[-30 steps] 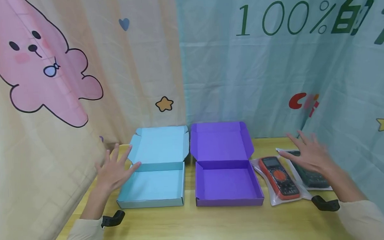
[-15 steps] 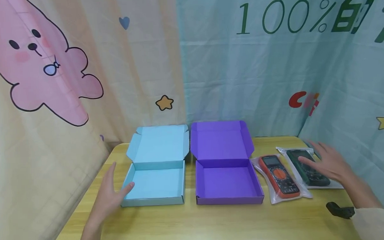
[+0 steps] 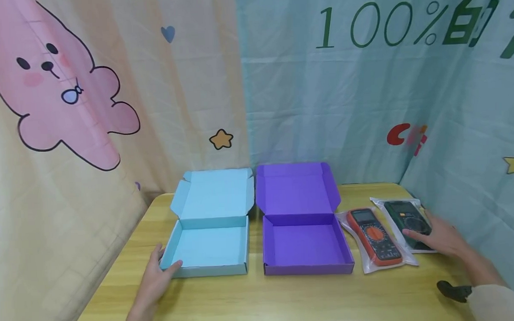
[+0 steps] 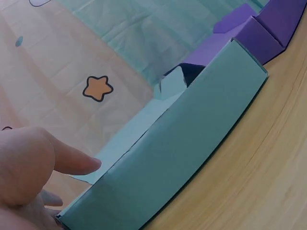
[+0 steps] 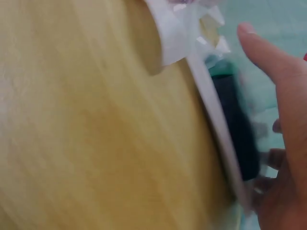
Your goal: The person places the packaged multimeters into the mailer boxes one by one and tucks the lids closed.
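My left hand [image 3: 152,280] holds the near left corner of the light blue cardboard box [image 3: 214,270]. Its thumb reaches over the front wall, while the other fingers lie along the outside of the left wall. In the left wrist view that thumb [image 4: 76,160] points over the box's rim. On the far right of the table, my right hand [image 3: 447,239] grips a dark green multimeter [image 3: 405,216] in a clear plastic bag. The thumb crosses the meter's face and the fingers are at its right side. The right wrist view is blurred there.
A purple cardboard box [image 3: 308,268] with its lid raised stands beside the light blue one, whose lid is also up. Between it and the green meter lies an orange multimeter [image 3: 374,236] in a clear bag. Curtains [image 3: 323,106] hang behind the wooden table [image 3: 287,301].
Both hands have come down from above the table. The left has reached the light blue box's corner; the right has moved out past the green multimeter and closed around its right side.
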{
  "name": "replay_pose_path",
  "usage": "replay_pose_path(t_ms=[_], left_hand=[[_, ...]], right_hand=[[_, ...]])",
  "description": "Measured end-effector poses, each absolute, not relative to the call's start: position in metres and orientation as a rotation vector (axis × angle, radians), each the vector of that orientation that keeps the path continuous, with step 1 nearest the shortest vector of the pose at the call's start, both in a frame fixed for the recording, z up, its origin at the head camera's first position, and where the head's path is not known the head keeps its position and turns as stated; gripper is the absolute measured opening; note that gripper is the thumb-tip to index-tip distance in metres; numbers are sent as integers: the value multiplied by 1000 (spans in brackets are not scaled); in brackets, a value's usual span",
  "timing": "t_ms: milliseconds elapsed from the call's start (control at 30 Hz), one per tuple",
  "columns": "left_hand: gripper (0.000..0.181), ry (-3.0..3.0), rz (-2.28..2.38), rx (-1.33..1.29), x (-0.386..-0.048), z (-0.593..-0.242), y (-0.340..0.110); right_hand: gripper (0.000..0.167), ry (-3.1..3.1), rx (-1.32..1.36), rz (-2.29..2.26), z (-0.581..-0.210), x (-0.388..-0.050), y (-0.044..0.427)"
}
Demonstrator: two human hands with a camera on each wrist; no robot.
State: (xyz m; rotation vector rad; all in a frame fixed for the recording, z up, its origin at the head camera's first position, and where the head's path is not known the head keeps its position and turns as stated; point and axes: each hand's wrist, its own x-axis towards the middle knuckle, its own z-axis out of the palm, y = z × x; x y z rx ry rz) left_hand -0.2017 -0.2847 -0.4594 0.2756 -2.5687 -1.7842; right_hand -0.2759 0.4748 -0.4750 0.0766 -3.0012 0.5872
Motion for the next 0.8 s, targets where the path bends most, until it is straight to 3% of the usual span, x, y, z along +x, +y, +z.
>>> replay_pose_path(t_ms=[133, 367, 800], left_hand=[[89, -2458, -1991, 263, -205, -463, -293], [77, -2391, -2170, 201, -207, -465, -304], [78, -2330, -2222, 245, -206, -467, -307]], right_hand=[[123, -3077, -15, 585, -480, -278, 476], [119, -3067, -51, 660, -472, -283, 471], [115, -3022, -269, 908, -470, -277, 471]])
